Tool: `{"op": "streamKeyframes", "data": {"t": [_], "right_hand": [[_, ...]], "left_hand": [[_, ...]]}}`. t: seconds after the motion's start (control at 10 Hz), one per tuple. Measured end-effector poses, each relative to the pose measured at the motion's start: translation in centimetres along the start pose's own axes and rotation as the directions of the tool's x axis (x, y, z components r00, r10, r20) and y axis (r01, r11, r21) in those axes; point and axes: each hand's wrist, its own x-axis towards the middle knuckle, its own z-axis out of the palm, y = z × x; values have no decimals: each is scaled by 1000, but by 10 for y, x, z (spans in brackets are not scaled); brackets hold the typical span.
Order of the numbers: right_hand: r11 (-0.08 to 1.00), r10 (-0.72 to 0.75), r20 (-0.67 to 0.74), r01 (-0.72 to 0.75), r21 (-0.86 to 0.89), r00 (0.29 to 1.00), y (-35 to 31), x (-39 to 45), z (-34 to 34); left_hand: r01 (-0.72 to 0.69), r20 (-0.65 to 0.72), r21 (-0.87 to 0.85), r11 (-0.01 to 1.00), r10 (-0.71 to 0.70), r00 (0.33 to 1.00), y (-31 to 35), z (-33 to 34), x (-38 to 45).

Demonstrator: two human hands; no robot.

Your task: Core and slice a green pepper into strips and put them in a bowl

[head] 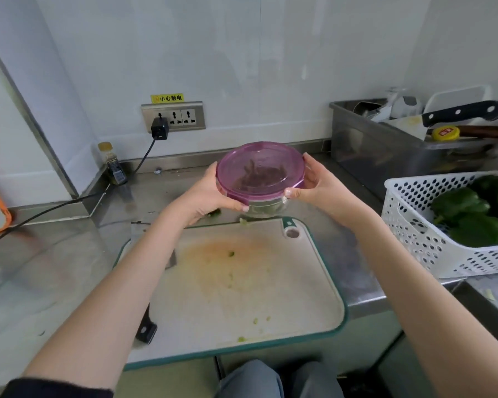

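Now one lidded bowl (260, 179) (pepper strips (258, 175) inside), gripped by left hand (213, 193) and right hand (314, 185); one basket (414, 225) holds green peppers (469, 214).

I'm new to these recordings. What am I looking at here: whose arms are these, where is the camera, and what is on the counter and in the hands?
There is no machine here: a person wears one wide-angle camera on the head, looking down at their own bare arms. The left hand and right hand grip a clear bowl from either side, above the far edge of the cutting board. The bowl has a purple lid on it, and pepper strips show darkly through the lid. The board carries only green scraps. A knife handle sticks out by the left forearm. To the right, a white basket holds whole green peppers.
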Motion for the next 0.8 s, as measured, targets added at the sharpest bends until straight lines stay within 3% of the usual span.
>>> {"op": "streamKeyframes", "data": {"t": [0.5, 0.7, 0.8], "right_hand": [[988, 86, 2, -85, -128, 996, 34, 88, -16], [944, 160, -131, -190, -268, 979, 38, 97, -14], [941, 82, -256, -159, -298, 963, 36, 89, -12]], "left_hand": [[77, 52, 10, 997, -78, 996, -37, -17, 104], [137, -139, 264, 955, -103, 985, -42, -18, 101], [138, -260, 413, 900, -29, 965, -32, -19, 87]]}}
